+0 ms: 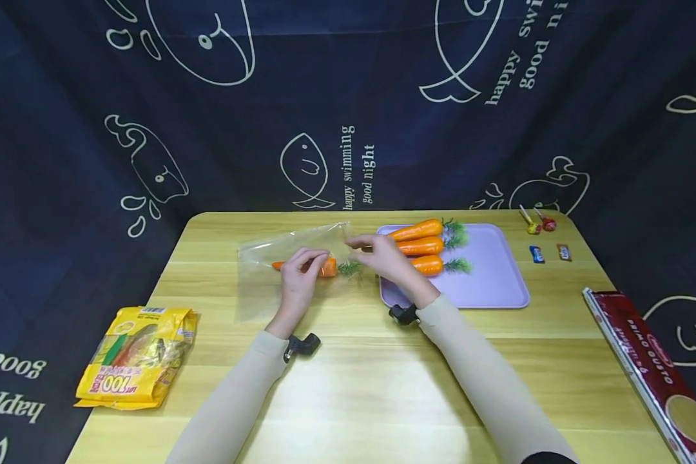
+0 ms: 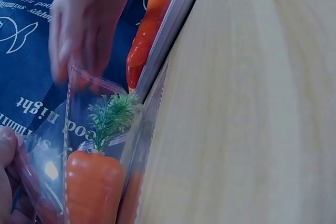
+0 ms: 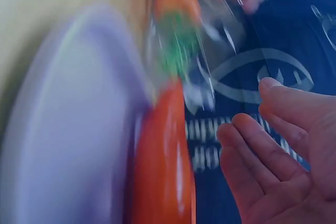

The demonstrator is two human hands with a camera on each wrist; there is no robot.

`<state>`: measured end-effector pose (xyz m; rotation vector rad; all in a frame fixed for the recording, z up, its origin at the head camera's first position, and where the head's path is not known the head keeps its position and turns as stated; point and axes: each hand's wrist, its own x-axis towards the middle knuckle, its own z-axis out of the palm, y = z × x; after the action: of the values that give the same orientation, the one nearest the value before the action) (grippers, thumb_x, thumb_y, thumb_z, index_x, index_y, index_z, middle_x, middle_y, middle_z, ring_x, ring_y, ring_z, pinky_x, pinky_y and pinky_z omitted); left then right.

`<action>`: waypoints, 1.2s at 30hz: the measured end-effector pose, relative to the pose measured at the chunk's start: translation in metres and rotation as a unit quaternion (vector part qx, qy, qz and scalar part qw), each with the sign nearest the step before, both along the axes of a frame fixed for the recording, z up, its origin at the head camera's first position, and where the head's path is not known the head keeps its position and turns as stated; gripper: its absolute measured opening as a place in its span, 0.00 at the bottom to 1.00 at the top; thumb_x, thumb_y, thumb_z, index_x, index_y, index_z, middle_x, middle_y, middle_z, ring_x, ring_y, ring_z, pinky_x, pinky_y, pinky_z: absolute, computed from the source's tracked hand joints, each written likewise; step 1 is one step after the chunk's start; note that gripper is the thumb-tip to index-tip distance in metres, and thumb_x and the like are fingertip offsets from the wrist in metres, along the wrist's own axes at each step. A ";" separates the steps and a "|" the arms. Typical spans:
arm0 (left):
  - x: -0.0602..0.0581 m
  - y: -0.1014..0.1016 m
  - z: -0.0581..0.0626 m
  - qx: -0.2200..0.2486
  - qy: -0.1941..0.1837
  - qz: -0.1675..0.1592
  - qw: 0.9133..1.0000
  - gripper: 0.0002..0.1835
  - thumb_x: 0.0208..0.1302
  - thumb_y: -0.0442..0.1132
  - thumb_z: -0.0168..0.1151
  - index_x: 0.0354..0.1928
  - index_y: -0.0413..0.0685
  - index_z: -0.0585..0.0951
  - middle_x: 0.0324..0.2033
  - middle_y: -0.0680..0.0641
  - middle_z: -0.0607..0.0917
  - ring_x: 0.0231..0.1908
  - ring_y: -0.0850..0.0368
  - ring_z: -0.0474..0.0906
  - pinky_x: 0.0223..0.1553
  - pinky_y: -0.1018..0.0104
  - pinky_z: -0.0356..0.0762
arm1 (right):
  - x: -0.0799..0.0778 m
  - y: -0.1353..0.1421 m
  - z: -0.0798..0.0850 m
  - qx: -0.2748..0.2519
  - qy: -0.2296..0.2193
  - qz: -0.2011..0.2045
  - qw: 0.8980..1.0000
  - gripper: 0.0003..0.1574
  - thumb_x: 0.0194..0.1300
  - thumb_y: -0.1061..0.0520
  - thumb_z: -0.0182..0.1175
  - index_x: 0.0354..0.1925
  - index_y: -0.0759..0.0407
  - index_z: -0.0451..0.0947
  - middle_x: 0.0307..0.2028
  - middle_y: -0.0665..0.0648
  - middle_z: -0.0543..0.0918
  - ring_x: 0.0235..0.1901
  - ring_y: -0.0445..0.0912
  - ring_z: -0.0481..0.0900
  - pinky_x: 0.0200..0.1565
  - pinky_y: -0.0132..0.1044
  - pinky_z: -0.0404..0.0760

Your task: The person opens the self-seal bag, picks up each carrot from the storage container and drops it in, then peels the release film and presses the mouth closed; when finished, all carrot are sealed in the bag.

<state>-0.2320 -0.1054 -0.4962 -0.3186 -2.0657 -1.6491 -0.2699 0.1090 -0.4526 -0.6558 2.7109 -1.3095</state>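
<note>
A clear plastic bag (image 1: 255, 290) lies on the table with an orange carrot (image 1: 328, 267) inside, its green leafy top towards the bag's right end. My left hand (image 1: 299, 276) is over the carrot's middle; in the left wrist view its fingers (image 2: 6, 148) pinch the bag's film. Just right of the leafy top is my right hand (image 1: 383, 258), fingers apart and nothing held, as the right wrist view shows. Partly behind that hand, carrots (image 1: 426, 245) with green tops lie on a lilac tray (image 1: 493, 283).
Two lollipops (image 1: 533, 228) and two small wrapped sweets (image 1: 536, 254) sit at the back right. A long dark red box (image 1: 644, 361) lies along the right edge. A yellow snack packet (image 1: 136, 357) is at the left edge. Dark printed cloth hangs behind the table.
</note>
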 end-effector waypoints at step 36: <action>0.001 -0.001 0.003 0.014 0.002 0.006 1.000 0.05 0.64 0.37 0.68 0.38 0.43 0.88 0.34 0.44 0.87 0.32 0.56 0.81 0.34 0.80 0.79 | -0.008 0.045 0.022 0.072 0.012 -0.049 0.996 0.27 0.59 0.56 0.72 0.58 0.55 0.80 0.49 0.57 0.86 0.47 0.50 0.84 0.53 0.46 0.82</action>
<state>-0.2309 -0.1064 -0.4936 -0.3012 -2.0360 -1.6669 -0.2777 0.1536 -0.4307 -0.5355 2.8565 -1.1184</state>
